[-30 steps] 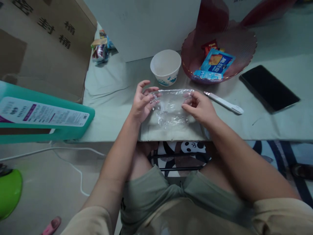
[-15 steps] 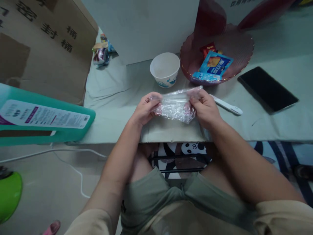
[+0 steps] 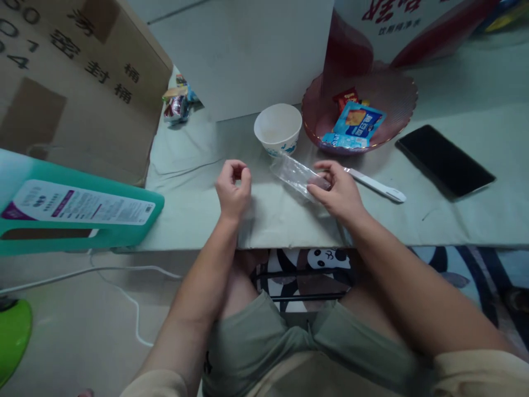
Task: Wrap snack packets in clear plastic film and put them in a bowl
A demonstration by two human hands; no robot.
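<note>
My right hand (image 3: pixel 336 190) pinches one end of a clear plastic bag (image 3: pixel 291 172) between thumb and fingers. The bag stretches out to the left, its far end just in front of a white paper cup (image 3: pixel 278 129) with a blue print. Apart from the bag, my left hand (image 3: pixel 233 190) is curled with its thumb against the fingers, and nothing shows in it. A white folding knife-like tool (image 3: pixel 378 186) lies on the cloth just right of my right hand; its exact kind is unclear.
Behind my right hand, a pink glass bowl (image 3: pixel 399 118) holds snack packets (image 3: pixel 357 122). A dark tablet or phone (image 3: pixel 446 160) lies at right. A green jug (image 3: pixel 136 207) and cardboard box (image 3: pixel 103 116) stand left; a white box (image 3: pixel 264 55) stands behind the cup.
My left hand has let go of the plastic bag and moved slightly left. The bag, held stretched between both hands before, now hangs from my right hand alone. The view has shifted a little.
</note>
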